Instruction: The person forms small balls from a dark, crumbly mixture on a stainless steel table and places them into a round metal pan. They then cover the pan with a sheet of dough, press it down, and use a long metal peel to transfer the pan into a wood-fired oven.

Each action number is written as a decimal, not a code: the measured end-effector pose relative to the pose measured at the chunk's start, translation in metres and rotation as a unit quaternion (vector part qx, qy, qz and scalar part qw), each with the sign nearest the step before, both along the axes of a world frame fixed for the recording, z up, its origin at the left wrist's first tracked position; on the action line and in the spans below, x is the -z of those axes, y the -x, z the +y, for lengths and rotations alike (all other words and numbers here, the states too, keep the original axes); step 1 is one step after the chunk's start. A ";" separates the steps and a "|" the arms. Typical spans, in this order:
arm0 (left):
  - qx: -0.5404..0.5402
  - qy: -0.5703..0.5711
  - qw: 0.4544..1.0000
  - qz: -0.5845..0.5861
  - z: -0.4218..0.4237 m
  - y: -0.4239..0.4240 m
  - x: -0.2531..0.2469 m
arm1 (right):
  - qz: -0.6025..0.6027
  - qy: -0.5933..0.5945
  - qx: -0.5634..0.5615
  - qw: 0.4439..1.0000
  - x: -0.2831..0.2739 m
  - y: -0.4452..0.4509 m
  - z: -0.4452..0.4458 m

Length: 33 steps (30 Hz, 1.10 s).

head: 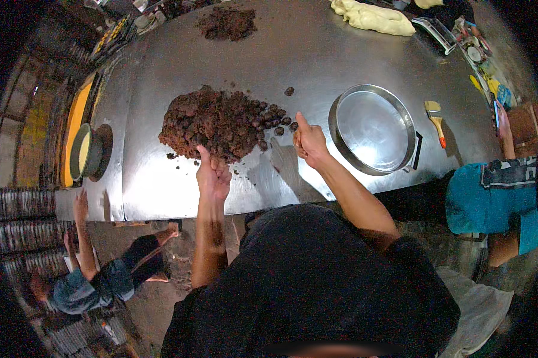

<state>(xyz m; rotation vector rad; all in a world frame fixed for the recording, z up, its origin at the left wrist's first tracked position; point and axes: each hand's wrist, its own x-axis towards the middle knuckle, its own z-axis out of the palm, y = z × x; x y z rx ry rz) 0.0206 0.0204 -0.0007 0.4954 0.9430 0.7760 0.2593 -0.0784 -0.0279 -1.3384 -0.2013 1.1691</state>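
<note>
My left hand (214,175) is at the near edge of a large mound of dark brown crumbly filling (206,121), thumb pointing up and fingers curled. My right hand (310,139) is right of the mound, also with its thumb up and fingers curled; whether anything lies inside either hand is hidden. Small dark balls (273,114) lie between the mound and my right hand, and one sits apart farther back. A round metal pan (374,129) stands to the right of my right hand. Beyond it lies a flat brush (435,121) with a wooden handle.
On the steel table (161,67) are a smaller dark pile (228,23) and a long pale dough piece (372,18) at the back. A bowl (86,152) stands at left. One person (94,286) is at lower left, another in teal (483,197) at right.
</note>
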 end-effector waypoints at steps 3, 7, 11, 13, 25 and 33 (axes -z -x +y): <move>0.005 -0.027 1.000 -0.006 -0.003 0.002 -0.006 | -0.062 0.027 -0.027 0.997 0.007 -0.003 0.007; 0.121 -0.043 0.987 -0.091 0.007 0.006 0.010 | -0.237 0.046 -0.124 0.962 0.012 -0.010 0.030; 0.115 -0.065 0.990 -0.040 -0.006 -0.011 0.008 | -0.418 -0.028 -0.096 0.903 0.012 -0.009 0.059; 0.107 -0.061 0.992 -0.020 -0.013 -0.017 0.003 | -0.439 -0.075 -0.069 0.893 -0.003 -0.003 0.060; 0.076 -0.124 0.989 -0.017 -0.039 -0.054 -0.039 | -0.606 -0.295 -0.132 0.726 -0.057 0.034 0.003; 0.077 -0.139 0.986 0.050 -0.040 -0.044 -0.036 | -0.650 -0.287 -0.110 0.695 -0.060 0.052 -0.007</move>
